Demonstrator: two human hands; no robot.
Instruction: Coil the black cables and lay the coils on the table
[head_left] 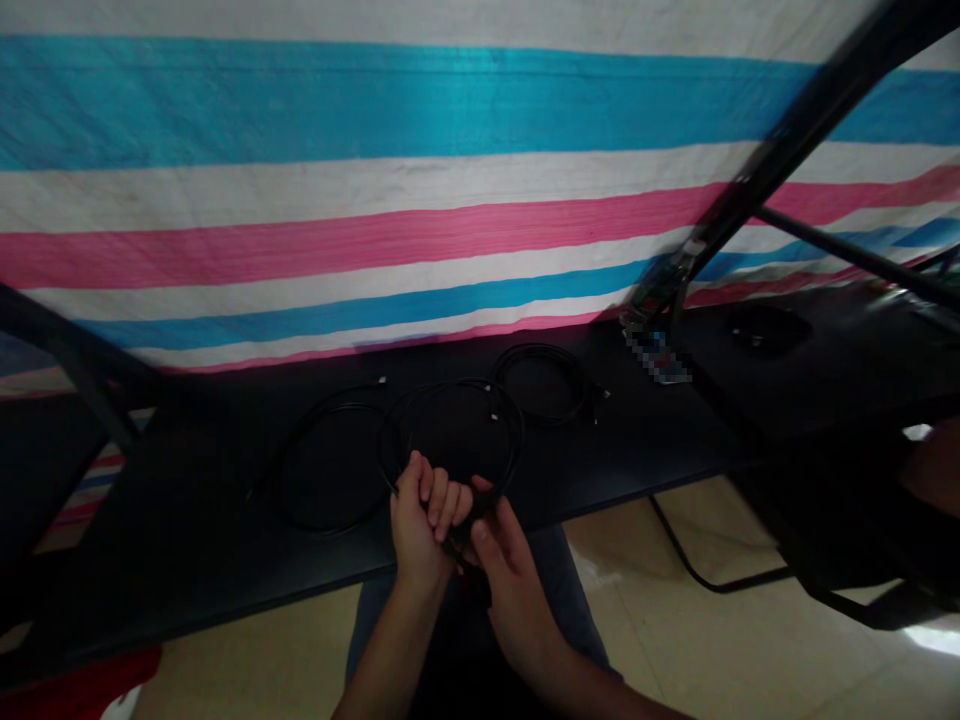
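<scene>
A looped black cable rises above my two hands near the front edge of the black table. My left hand is closed round the lower part of the loop, its fingers curled in. Beside it, my right hand has its thumb and fingers round the cable too. Dark cable hangs between the palms, too dim to make out. To the left lies a loose black cable in a wide loop. A tighter coil of black cable rests just behind and to the right, its small plugs at its right side.
A striped sheet hangs behind the table. Dark frame bars slope down at right and left. A clear plastic bag stands by the right bar. Farther right are another dark coil and part of another person.
</scene>
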